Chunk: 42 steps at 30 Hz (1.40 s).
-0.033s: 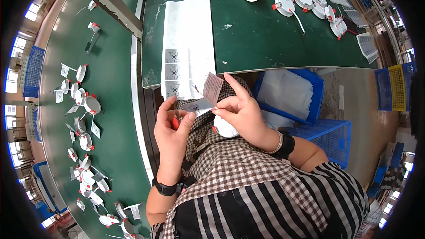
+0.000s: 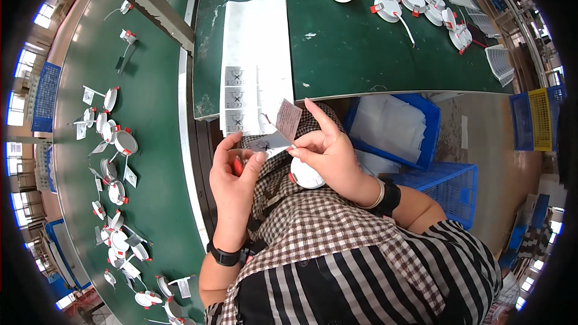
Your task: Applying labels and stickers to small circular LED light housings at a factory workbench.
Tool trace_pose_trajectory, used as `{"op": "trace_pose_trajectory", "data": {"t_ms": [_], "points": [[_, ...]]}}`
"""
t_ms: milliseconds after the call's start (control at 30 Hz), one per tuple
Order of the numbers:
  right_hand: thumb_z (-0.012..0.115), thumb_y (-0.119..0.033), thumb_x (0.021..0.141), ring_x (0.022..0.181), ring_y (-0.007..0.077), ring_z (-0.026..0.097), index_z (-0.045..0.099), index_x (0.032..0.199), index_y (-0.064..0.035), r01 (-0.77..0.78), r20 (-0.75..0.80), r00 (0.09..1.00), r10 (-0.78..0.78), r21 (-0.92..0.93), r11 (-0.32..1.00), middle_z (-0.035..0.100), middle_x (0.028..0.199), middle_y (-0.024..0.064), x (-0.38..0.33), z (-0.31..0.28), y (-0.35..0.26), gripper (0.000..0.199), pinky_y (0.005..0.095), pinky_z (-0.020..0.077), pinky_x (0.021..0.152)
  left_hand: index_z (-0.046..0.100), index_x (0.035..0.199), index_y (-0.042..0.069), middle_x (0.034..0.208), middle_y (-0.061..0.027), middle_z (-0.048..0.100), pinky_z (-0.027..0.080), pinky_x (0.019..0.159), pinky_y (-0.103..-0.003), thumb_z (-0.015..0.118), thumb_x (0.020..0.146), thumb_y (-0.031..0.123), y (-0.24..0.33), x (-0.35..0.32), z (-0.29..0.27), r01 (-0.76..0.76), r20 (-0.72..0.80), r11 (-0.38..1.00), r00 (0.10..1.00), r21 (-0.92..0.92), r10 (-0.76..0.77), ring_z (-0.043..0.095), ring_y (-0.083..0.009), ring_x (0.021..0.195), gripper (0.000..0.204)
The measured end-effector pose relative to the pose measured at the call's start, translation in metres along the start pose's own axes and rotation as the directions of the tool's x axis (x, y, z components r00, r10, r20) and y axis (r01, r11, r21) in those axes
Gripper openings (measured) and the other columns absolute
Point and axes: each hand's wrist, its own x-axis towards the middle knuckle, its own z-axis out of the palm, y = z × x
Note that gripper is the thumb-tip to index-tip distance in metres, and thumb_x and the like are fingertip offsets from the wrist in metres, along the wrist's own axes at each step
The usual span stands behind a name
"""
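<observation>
A silver printed label (image 2: 288,119), partly folded, stands between my hands. Its lower flap (image 2: 270,143) spans from my left thumb toward my right fingertips. My right hand (image 2: 330,151) pinches the label's lower corner between thumb and fingers, with the index finger stretched upward. Below that hand sits a round white downlight (image 2: 307,173) with a red clip, over my lap. My left hand (image 2: 233,171) is curled, its thumb at the flap's left end. A red piece (image 2: 238,166) shows inside its fingers; what it belongs to is hidden.
A label sheet (image 2: 256,42) lies on the green table (image 2: 337,54), its near end overhanging the edge. Several downlights (image 2: 414,3) cluster at the far right. More tagged downlights (image 2: 118,242) lie along the left green bench (image 2: 159,204). Blue crates (image 2: 430,129) stand below, right.
The label's upright part has tipped slightly left. My left index fingertip has shifted a little. My right hand and the downlight stay almost in place.
</observation>
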Motion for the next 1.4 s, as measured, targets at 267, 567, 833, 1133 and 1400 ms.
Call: {"op": "trace_pose_trajectory", "data": {"t_ms": [267, 567, 833, 1133, 1400], "points": [[0.067, -0.001, 0.08, 0.072, 0.0072, 0.062, 0.021, 0.144, -0.0031, 0.027, -0.04, 0.999, -0.03, -0.066, 0.997, 0.068, 0.082, 0.0068, 0.005, -0.005, -0.004, 0.079, 0.021, 0.0497, 0.07, 0.054, 0.115, -0.002, 0.08, 0.0022, 0.054, 0.031, 0.047, -0.017, 0.068, 0.083, 0.02, -0.004, 0.007, -0.018, 0.062, 0.045, 0.996, 0.997, -0.06, -0.06, 0.042, -0.0022, 0.056, 0.042], [0.067, -0.001, 0.079, 0.072, 0.0101, 0.063, 0.022, 0.143, -0.0029, 0.072, -0.02, 0.997, -0.077, -0.185, 0.98, 0.069, 0.081, 0.0082, 0.011, -0.006, -0.013, 0.079, 0.0234, 0.0501, 0.07, 0.058, 0.082, 0.001, 0.063, -0.0009, 0.053, 0.034, 0.047, -0.023, 0.07, 0.077, 0.004, 0.014, 0.014, 0.007, -0.143, 0.057, 0.99, 0.988, 0.02, 0.142, 0.047, -0.0096, 0.054, 0.013], [0.066, -0.004, 0.079, 0.065, 0.0134, 0.062, 0.054, 0.121, -0.0013, 0.152, -0.196, 0.954, -0.227, -0.338, 0.929, 0.068, 0.078, 0.0092, 0.049, -0.04, -0.006, 0.043, 0.0252, 0.0493, 0.064, 0.055, 0.076, 0.002, 0.07, -0.0099, 0.056, 0.041, 0.051, -0.032, 0.065, 0.061, -0.003, 0.087, -0.01, 0.002, -0.861, 0.454, 0.465, 0.504, 0.204, 0.735, 0.053, -0.0252, 0.057, 0.018], [0.063, -0.006, 0.085, 0.072, 0.0122, 0.064, 0.061, 0.099, 0.0049, -0.094, 0.002, 0.995, 0.095, 0.191, 0.977, 0.067, 0.088, 0.0121, 0.063, -0.081, -0.025, 0.018, 0.0231, 0.053, 0.066, 0.058, 0.089, 0.0, 0.078, -0.003, 0.057, 0.028, 0.049, -0.017, 0.06, 0.088, 0.008, 0.049, 0.014, -0.019, -0.412, 0.03, 0.91, 0.911, 0.051, 0.411, 0.044, -0.0044, 0.057, 0.008], [0.059, -0.012, 0.089, 0.068, 0.0105, 0.06, 0.057, 0.095, 0.0019, -0.074, 0.048, 0.996, 0.072, 0.044, 0.996, 0.066, 0.082, 0.0095, 0.067, -0.073, -0.02, 0.015, 0.0228, 0.0485, 0.061, 0.053, 0.084, 0.0, 0.078, -0.0091, 0.057, 0.035, 0.053, -0.02, 0.06, 0.088, 0.009, 0.056, 0.021, -0.038, -0.627, -0.082, 0.779, 0.775, 0.035, 0.627, 0.047, -0.0106, 0.058, 0.012]]}}
